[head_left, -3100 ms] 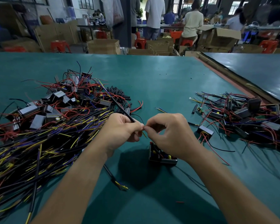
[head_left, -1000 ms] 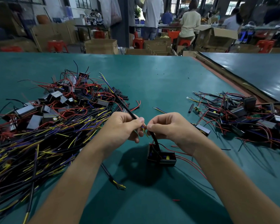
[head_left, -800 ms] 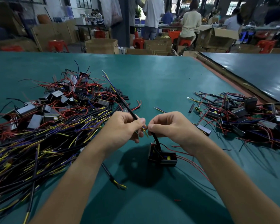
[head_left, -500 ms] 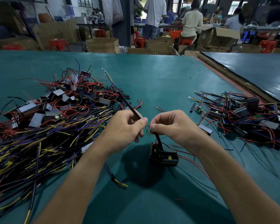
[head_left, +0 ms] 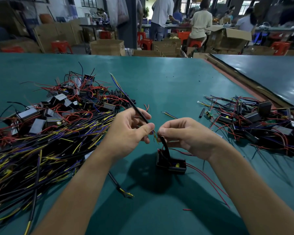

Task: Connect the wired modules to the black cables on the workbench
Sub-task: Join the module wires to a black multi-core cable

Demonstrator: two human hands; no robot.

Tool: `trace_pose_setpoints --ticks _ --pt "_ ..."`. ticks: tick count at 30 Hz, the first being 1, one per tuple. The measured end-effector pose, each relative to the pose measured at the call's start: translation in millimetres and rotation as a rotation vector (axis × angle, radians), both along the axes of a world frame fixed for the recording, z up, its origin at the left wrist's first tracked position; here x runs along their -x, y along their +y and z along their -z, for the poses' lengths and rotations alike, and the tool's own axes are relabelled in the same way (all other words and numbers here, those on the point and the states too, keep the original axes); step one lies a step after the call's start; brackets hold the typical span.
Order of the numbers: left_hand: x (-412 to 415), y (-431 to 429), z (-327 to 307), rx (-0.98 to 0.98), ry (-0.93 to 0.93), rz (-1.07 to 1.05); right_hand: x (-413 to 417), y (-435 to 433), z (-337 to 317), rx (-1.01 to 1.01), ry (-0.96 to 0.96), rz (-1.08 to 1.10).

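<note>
Head view, and I have both hands up over the middle of the bench (head_left: 159,85), nearer its front edge than its far one. Left hand (head_left: 131,131) pinches a black cable (head_left: 138,111) between thumb and forefinger, just short of its stripped end, and the cable slants away over the left pile (head_left: 41,150). Right hand (head_left: 187,136) pinches the top of the lead (head_left: 165,145), while the module (head_left: 172,162) sits on the bench right below those fingers, its red wires (head_left: 207,177) trailing toward the front-right corner. The bare tips (head_left: 154,135) come close together in the gap between the two thumbs, but I can't tell whether they touch. To make this join well, I'd grip close to the ends so the fine strands don't flop. Then match colour to colour, lay the strands side by side and roll them together with the thumbs rather than tug. Let the module sit on the bench so its weight doesn't drag the lead. Joined ones look to belong in the right pile (head_left: 261,119), by the right edge.
</note>
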State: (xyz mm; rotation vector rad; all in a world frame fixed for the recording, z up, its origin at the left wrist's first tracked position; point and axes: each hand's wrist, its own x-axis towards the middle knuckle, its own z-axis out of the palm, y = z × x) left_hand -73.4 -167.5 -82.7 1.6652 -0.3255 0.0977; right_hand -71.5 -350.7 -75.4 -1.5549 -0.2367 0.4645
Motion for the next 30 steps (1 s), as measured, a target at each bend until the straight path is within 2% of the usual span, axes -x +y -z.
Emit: trace_pose_setpoints --ticks 4,16,25,27,30 --pt "1.0 -0.4 -1.1 -0.026 -0.032 0.013 -1.5 -2.2 1.5 -0.004 0.028 -0.053" --pt "1.4 -0.3 -1.2 -0.042 -0.079 0.060 -2.4 -4.2 3.3 -0.020 -0.046 -0.113" --pt "0.8 -1.4 -1.3 -0.072 -0.101 0.064 -2.7 -4.9 4.7 0.060 -0.164 -0.103" --pt "0.6 -1.4 -1.6 -0.057 -0.102 0.047 -1.6 -2.5 3.0 0.085 -0.183 -0.061" --pt "-0.7 -0.8 -0.9 -0.039 -0.085 0.003 0.4 1.2 0.1 0.146 -0.339 0.098"
